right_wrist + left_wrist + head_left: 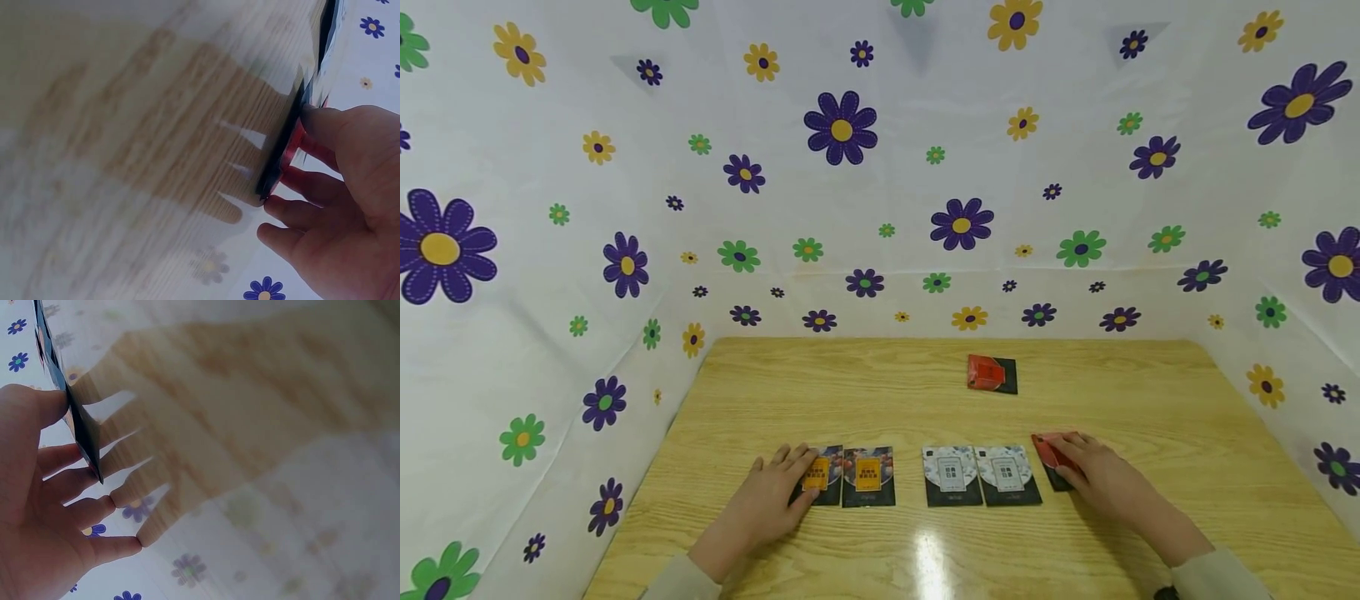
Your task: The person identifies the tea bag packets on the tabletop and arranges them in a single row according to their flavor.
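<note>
My left hand (767, 496) rests on the outer of two dark packets with orange labels, its fingers fairly straight and spread. That packet (826, 477) lies flat with its left part hidden under the fingers; the thumb touches near its lower edge. In the left wrist view the packet (78, 425) shows edge-on beside the thumb. On the other side, my right hand (1097, 475) holds a red and black packet (1051, 454) low at the table, thumb along the near side and fingers over the far part. The right wrist view shows this packet (284, 153) edge-on between thumb and fingers.
A second orange-label packet (868, 477) lies beside the first. Two white and dark-green packets (952, 475) sit side by side mid-table. Farther back lies another red and black packet (992, 374). Flower-patterned white sheets (850, 208) enclose the glossy wooden table (820, 383).
</note>
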`<state>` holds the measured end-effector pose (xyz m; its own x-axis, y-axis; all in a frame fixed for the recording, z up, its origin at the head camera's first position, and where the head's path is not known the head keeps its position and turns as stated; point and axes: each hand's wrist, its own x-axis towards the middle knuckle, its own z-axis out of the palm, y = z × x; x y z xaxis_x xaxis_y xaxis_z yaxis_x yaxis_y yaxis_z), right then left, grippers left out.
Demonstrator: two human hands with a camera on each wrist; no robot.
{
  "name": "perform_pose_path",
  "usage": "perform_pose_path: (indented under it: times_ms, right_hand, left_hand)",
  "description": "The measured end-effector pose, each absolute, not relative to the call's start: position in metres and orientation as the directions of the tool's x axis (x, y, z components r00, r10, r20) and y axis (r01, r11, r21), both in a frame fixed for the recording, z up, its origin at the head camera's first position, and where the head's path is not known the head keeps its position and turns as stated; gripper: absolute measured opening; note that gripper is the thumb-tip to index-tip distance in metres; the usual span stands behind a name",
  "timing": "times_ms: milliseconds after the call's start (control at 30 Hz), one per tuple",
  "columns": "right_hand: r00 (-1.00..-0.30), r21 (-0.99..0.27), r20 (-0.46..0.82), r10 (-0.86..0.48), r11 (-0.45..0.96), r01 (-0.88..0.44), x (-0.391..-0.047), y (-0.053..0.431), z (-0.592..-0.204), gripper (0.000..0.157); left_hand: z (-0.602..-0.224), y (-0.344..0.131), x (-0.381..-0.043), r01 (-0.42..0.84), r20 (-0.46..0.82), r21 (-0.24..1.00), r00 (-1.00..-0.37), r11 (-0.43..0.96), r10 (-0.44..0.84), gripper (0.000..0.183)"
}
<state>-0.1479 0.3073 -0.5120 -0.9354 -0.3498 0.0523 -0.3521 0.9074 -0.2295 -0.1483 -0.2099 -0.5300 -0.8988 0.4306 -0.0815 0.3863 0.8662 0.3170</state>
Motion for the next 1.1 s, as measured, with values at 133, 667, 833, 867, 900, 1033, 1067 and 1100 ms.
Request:
perform_pose_path:
  times_ms: [133, 667, 833, 867, 900, 1033, 1067, 1100]
  right_hand:
    - [-0.935, -0.228, 0.049, -0.352, 0.907, -0.354, -0.1457, 0.3074, -0.5116, 0.045]
    - [-0.942, -0.231, 0.019, -0.336, 0.915, -0.331, -0.1422, 0.3071, -0.5095, 0.047]
    - [-0.934, -0.213, 0.043, -0.355, 0.91, -0.356, -0.1412, 0.3079, -0.5101, 0.047]
    - [-0.933, -0.212, 0.046, -0.356, 0.909, -0.358, -0.1411, 0.308, -0.51, 0.047]
    - [-0.932, -0.209, 0.048, -0.36, 0.909, -0.362, -0.141, 0.308, -0.5099, 0.047]
    - [-0.932, -0.206, 0.05, -0.359, 0.909, -0.362, -0.1409, 0.3077, -0.5088, 0.047]
    - [-0.933, -0.205, 0.049, -0.357, 0.91, -0.359, -0.1408, 0.3075, -0.5085, 0.047]
    - [-0.934, -0.205, 0.048, -0.355, 0.911, -0.357, -0.1407, 0.3073, -0.5081, 0.047]
  left_hand:
    - [-0.5295, -0.2098, -0.1484, 0.38, -0.082, 0.317, -0.902, 0.869, 0.424, 0.062]
    - [-0.5289, -0.2092, -0.1467, 0.368, -0.098, 0.316, -0.904, 0.874, 0.416, 0.063]
    - [-0.5301, -0.209, -0.1478, 0.368, -0.102, 0.313, -0.904, 0.876, 0.416, 0.063]
    - [-0.5304, -0.209, -0.148, 0.369, -0.1, 0.312, -0.904, 0.876, 0.416, 0.063]
    - [-0.5302, -0.209, -0.1479, 0.369, -0.098, 0.313, -0.904, 0.875, 0.416, 0.063]
    - [-0.5302, -0.2089, -0.1478, 0.369, -0.093, 0.31, -0.906, 0.876, 0.414, 0.063]
    - [-0.5302, -0.2088, -0.1478, 0.369, -0.091, 0.31, -0.906, 0.876, 0.414, 0.063]
    - [-0.5303, -0.2088, -0.1478, 0.369, -0.091, 0.309, -0.906, 0.877, 0.413, 0.063]
